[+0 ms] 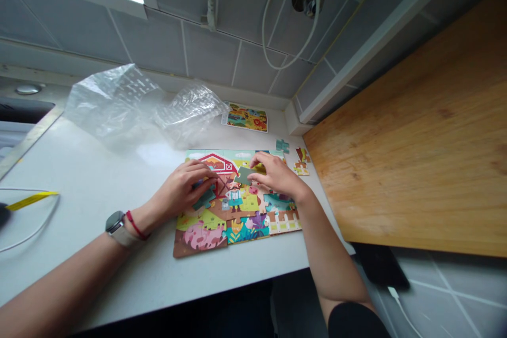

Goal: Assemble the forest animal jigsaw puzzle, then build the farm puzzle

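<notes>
A farm-picture jigsaw puzzle [206, 235] lies on the white counter in front of me, showing a red barn, a farmer, a cow and a pink pig. My right hand [277, 175] pinches a grey-green puzzle piece [245, 175] between thumb and fingers, just over the middle of the picture. Over the left side of the puzzle, my left hand [188, 187] has its fingers curled, thumb across a dark teal puzzle piece [205, 199] that is partly covered. A watch and a red cord circle my left wrist.
Loose pieces [282, 146] and joined pieces [301, 162] lie right of the puzzle. Behind it are a picture card [247, 117] and crumpled clear plastic [130, 100]. A wooden panel [415, 132] borders the right; a cable with a yellow tag [32, 200] lies left.
</notes>
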### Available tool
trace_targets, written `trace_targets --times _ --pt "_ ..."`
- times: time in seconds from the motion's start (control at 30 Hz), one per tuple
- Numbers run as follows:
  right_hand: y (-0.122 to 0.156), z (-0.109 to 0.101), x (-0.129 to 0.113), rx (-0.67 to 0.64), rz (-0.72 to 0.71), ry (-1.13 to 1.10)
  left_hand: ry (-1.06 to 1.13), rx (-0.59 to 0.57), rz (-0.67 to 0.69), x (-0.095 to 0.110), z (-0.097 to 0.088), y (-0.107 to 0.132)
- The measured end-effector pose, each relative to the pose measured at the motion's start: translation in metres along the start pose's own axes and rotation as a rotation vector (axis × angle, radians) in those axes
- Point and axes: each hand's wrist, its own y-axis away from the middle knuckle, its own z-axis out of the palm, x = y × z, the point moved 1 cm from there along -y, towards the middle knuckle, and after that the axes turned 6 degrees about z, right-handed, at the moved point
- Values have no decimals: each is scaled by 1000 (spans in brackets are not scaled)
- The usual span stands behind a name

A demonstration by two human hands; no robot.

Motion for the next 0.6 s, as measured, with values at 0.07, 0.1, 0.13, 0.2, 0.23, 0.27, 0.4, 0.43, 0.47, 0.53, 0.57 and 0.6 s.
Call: trace_targets --times 0.07,0.1,0.13,0.2,0.23,0.27,0.4,0.43,0.47,0.53,0.57,0.6 --pt "-3 -9 14 48 58 -108 2 2 -9 0 0 0" --pt "-5 -14 23 100 88 -152 2 2 -12 1 -1 0" --pt "-7 -18 33 168 119 -178 2 0 -12 1 -1 0" --pt "-13 -23 50 316 190 -177 -2 -3 -9 1 -1 0" --pt "-16 -24 58 369 225 -175 -3 -5 -4 1 -1 0" --pt "-18 -24 64 398 248 -180 -5 -5 0 1 -1 0" --pt "-25 -17 73 396 244 -232 -8 -3 10 1 -1 0" --pt "-26 -14 72 397 237 -228 -10 -2 8 0 -1 0" --pt "-26 -13 72 400 233 -217 -12 -2 3 0 -1 0" --pt "-27 -9 71 404 229 -192 -15 -2 -7 0 0 0" --pt "-27 -8 71 400 226 -185 -16 -2 -12 0 0 0" --pt "-28 -7 71 395 224 -180 -16 -1 -14 0 0 0"
